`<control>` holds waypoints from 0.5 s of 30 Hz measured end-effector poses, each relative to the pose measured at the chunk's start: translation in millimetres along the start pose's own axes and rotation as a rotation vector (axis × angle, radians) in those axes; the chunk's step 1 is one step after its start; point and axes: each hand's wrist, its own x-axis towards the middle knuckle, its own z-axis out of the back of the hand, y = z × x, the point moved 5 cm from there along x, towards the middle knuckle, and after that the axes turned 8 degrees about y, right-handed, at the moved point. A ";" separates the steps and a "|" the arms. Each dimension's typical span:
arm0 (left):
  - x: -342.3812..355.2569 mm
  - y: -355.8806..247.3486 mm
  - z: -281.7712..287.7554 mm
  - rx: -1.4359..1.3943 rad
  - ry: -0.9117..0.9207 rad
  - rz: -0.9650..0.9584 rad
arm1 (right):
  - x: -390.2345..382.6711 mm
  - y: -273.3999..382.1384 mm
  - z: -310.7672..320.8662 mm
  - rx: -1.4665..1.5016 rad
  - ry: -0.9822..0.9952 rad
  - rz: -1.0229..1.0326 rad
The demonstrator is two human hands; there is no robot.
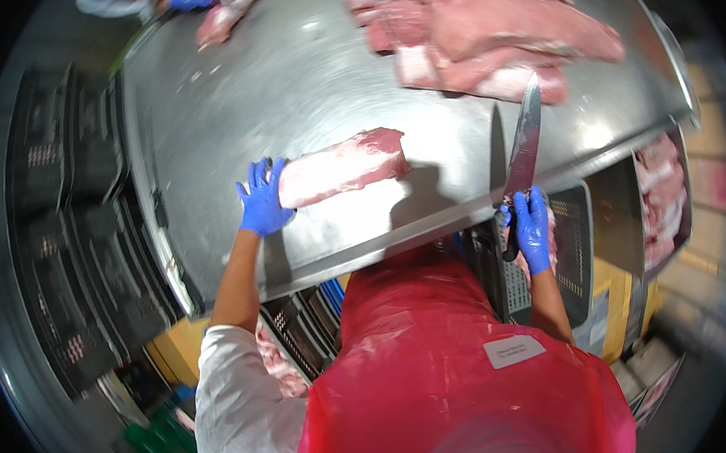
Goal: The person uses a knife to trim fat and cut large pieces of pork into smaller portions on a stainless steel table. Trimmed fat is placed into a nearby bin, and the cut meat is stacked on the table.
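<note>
On the steel table before me, my left hand rests flat, fingers spread, against the pork slab; my right hand grips a knife, blade raised near the table's edge.

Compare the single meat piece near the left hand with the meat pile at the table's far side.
The single meat piece lies alone, touched by the left hand; the meat pile is untouched. The single piece is small; the pile holds several larger, overlapping slabs. Both are pink raw meat on the steel table.
</note>
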 end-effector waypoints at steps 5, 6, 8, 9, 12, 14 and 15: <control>-51.7 125.3 -34.8 -0.287 -0.046 0.172 | 32.9 8.9 -112.1 -0.119 0.287 -0.012; -56.6 130.8 -33.8 -0.251 -0.012 0.219 | 39.0 8.7 -139.5 -0.127 0.345 -0.012; -71.3 156.4 -46.7 -0.141 -0.144 0.254 | 43.5 4.6 -208.6 -0.086 0.441 -0.081; -76.3 165.8 -56.7 -0.196 -0.146 0.245 | 43.1 2.5 -243.7 -0.074 0.481 -0.106; -82.8 179.0 -72.3 -0.297 -0.185 0.250 | 65.0 -29.7 -347.5 0.111 0.688 -0.058; -103.5 166.4 -84.4 -0.303 -0.219 0.357 | 86.4 -24.7 -415.9 0.133 0.768 0.028; -119.2 159.0 -89.0 -0.327 -0.234 0.428 | 89.5 -10.9 -449.2 0.129 0.771 0.032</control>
